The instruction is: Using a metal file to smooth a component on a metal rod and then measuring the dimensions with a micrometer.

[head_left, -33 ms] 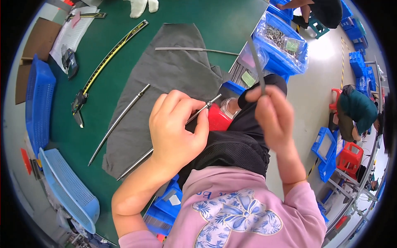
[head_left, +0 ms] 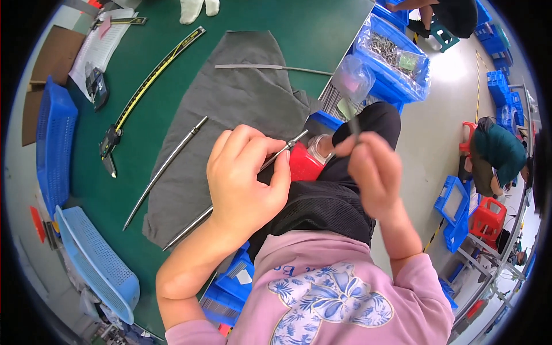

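Note:
My left hand [head_left: 244,172] is closed around a slim shiny metal rod [head_left: 190,229]. The stepped tip of that rod sticks out past my thumb and forefinger, and its tapered end lies low over the grey cloth [head_left: 230,92]. My right hand [head_left: 375,169], a little to the right, pinches a thin grey strip-like tool [head_left: 355,122], probably a needle file, blurred by motion and apart from the rod tip. A similar metal rod [head_left: 164,172] lies on the cloth to the left. Across the cloth's far part rests a needle file [head_left: 250,66] with a thin round handle.
A digital caliper [head_left: 109,141] lies on the green table [head_left: 152,31], with another caliper [head_left: 96,86] on papers beyond. Blue baskets [head_left: 54,138] line the left edge. At right stands a blue bin [head_left: 422,86] of small metal parts. Other people [head_left: 497,146] sit farther off.
My right hand has moved slightly left and toward me with the thin tool, which is more blurred now. My left hand and its rod have stayed in place.

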### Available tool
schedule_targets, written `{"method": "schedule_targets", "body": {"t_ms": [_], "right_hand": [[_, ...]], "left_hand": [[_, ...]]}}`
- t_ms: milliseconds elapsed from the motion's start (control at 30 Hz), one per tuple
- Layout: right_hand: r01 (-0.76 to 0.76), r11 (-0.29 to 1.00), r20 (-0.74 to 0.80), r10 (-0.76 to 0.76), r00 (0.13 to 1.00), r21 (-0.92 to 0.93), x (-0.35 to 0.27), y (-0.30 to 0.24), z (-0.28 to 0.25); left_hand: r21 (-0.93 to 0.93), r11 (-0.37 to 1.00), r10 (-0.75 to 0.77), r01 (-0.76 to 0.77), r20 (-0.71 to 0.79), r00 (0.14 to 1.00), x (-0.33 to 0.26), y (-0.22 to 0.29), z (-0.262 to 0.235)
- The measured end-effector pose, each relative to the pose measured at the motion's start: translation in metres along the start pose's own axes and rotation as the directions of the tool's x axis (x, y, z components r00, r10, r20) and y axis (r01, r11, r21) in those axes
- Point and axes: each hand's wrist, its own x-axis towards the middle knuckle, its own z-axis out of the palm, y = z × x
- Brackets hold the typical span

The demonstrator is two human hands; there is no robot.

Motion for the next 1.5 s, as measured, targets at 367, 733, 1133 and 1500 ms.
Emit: {"method": "schedule_targets", "body": {"t_ms": [367,733,1133,1500], "right_hand": [[0.102,0.988,0.218,-0.075,0.973,-0.114,-0.005,0.027,0.026],[0.095,0.995,0.263,-0.084,0.961,-0.029,-0.001,0.033,0.027],[0.123,0.986,0.191,-0.101,0.976,-0.110,-0.002,0.031,0.035],[0.127,0.953,0.123,-0.096,0.988,-0.277,-0.007,0.027,0.043]], "left_hand": [[-0.023,1.000,0.020,-0.019,0.025,0.999,0.000,-0.001,0.000],[-0.039,0.999,0.030,-0.029,0.025,0.999,0.000,-0.003,0.000],[-0.086,0.996,0.044,-0.039,0.050,0.998,0.003,-0.002,0.001],[-0.105,0.992,0.072,-0.067,0.048,0.996,0.001,-0.003,0.002]]}}
